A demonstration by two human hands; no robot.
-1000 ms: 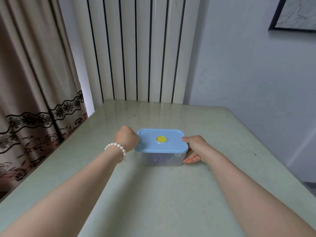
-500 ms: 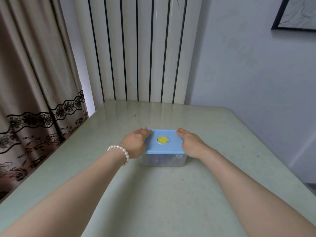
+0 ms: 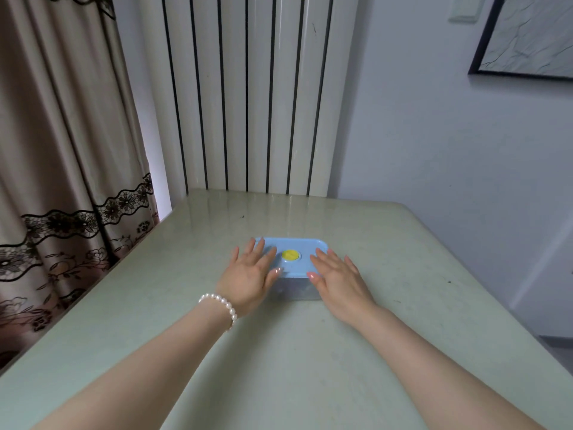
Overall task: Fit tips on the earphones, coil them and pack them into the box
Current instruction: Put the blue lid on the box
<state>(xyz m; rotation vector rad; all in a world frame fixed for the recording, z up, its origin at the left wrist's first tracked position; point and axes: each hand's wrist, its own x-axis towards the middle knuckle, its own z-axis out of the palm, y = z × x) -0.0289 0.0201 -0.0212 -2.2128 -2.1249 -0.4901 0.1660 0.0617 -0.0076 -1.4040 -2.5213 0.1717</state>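
Observation:
A clear plastic box (image 3: 294,290) stands mid-table with its blue lid (image 3: 305,245) on; a round yellow knob (image 3: 290,255) sits in the lid's middle. My left hand (image 3: 249,276), a pearl bracelet at its wrist, lies flat with fingers spread over the lid's left part. My right hand (image 3: 338,276) lies flat with fingers spread over the lid's right part. Neither hand grips anything. The box's contents are too dim to make out; no earphones show.
The pale green table (image 3: 279,361) runs to a white ribbed radiator (image 3: 248,94) at the back. A patterned curtain (image 3: 62,181) hangs along the left edge. A framed picture (image 3: 527,38) hangs on the right wall.
My hands left the box's sides and came up onto the lid; both now lie flat on it with fingers spread. The box stayed in place.

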